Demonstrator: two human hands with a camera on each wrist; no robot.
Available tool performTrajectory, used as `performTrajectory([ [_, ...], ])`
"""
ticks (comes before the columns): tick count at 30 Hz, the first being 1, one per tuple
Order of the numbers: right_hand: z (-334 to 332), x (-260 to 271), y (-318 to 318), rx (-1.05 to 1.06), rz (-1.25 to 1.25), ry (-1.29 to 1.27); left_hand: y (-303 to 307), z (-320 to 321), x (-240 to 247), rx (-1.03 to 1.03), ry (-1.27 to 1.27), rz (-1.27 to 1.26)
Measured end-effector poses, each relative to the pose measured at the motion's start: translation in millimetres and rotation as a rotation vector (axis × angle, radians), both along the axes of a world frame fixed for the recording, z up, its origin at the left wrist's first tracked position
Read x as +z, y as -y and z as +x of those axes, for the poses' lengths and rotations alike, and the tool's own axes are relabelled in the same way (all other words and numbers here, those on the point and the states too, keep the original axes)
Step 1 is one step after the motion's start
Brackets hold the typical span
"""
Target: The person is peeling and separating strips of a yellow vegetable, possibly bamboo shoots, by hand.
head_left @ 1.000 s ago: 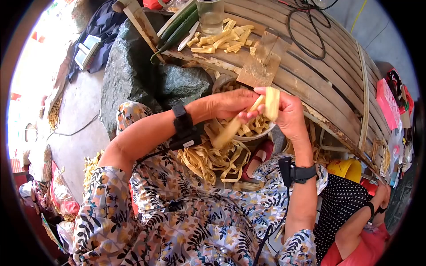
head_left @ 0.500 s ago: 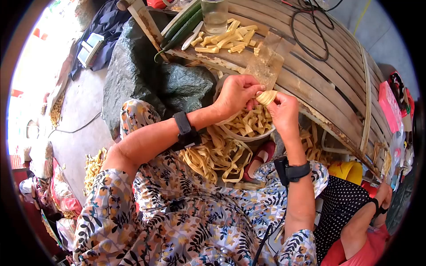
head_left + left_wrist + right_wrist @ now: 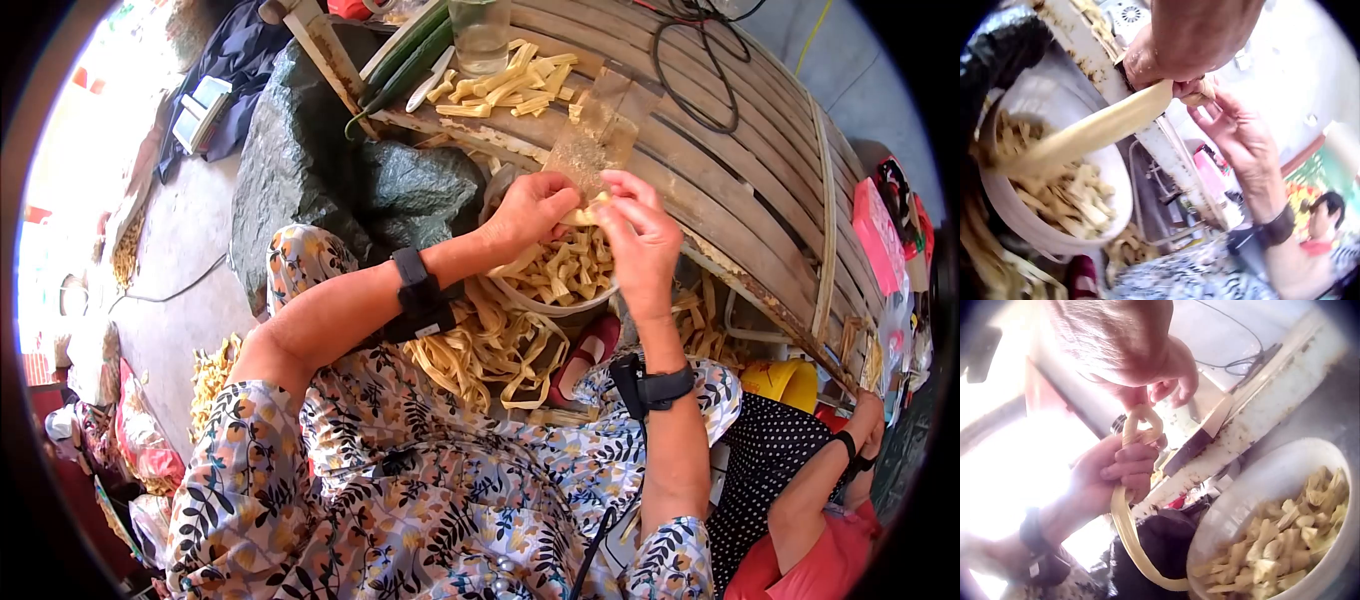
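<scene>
A pale yellow flat strip [image 3: 1107,125] runs between the hands, its long tail hanging by the bucket in both wrist views. My left hand [image 3: 535,210] grips the strip with curled fingers, as the right wrist view shows. Just above those fingers the strip bends into a small loop [image 3: 1127,431]. My right hand [image 3: 645,250] pinches the strip at that loop between thumb and fingers. Beneath the hands stands a round white bucket [image 3: 1200,540], holding many short folded yellow pieces [image 3: 565,275].
Slatted wooden bench [image 3: 745,190] ahead carries a small board [image 3: 595,150], a pile of yellow pieces [image 3: 515,85], a glass [image 3: 481,40], cucumbers [image 3: 405,65] and a black cable [image 3: 725,90]. Loose strips [image 3: 480,355] lie below the bucket. Another person's arm [image 3: 815,480] is at right.
A broad wrap of strip round my right fingers has become a small bit between both hands' fingertips. The left hand has risen slightly since one second ago.
</scene>
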State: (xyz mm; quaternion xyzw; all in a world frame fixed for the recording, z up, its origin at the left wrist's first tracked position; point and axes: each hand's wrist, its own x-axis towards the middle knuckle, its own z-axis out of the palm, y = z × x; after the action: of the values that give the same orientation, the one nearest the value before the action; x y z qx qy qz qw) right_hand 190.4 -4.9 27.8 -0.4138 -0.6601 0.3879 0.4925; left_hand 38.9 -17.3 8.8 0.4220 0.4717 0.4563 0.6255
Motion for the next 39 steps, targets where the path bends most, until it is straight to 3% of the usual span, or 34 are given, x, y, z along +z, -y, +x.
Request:
performTrajectory([
  [2,11.2,6.5,-8.0,-0.068,-0.265,-0.289,1.1,2.2,5.0,-0.026,0.323,-0.192],
  [4,24.1,7.3,-17.3,-0.121,-0.375,-0.519,1.5,2.7,10.2,-0.113,0.337,-0.24],
  [7,29.6,6.5,-17.0,-0.151,-0.455,-0.513,2.0,-0.3,11.1,-0.224,0.174,-0.129],
  [9,28.7,3.3,-16.8,-0.176,-0.492,-0.518,-0.6,-6.0,8.4,-0.293,0.219,-0.171],
  [13,23.8,10.1,-13.5,0.067,-0.637,-0.182,0.3,-18.1,2.9,-0.379,0.307,-0.218],
  [16,9.8,5.5,-5.5,0.258,-0.651,-0.161,-0.4,-19.0,0.4,-0.398,0.292,-0.201],
  [17,3.5,3.8,-2.3,0.215,-0.66,-0.309,0.1,-19.3,0.1,-0.404,0.3,-0.217],
  [25,19.7,-5.1,-15.9,0.16,-0.733,-0.319,-2.6,-26.2,-2.2,-0.454,0.446,-0.307],
  [29,16.8,-2.7,-13.4,0.049,-0.612,-0.156,-6.5,-34.2,-2.5,-0.48,0.338,-0.297],
  [33,24.3,-2.5,-18.5,-0.027,-0.491,-0.183,-9.4,-37.4,11.3,-0.467,0.214,-0.268],
  [37,19.7,5.8,-21.7,-0.035,-0.555,-0.156,-17.3,-42.6,24.6,-0.457,-0.044,-0.096],
  [39,13.8,15.5,-21.3,0.027,-0.585,-0.157,-24.4,-46.6,24.3,-0.472,-0.048,-0.083],
])
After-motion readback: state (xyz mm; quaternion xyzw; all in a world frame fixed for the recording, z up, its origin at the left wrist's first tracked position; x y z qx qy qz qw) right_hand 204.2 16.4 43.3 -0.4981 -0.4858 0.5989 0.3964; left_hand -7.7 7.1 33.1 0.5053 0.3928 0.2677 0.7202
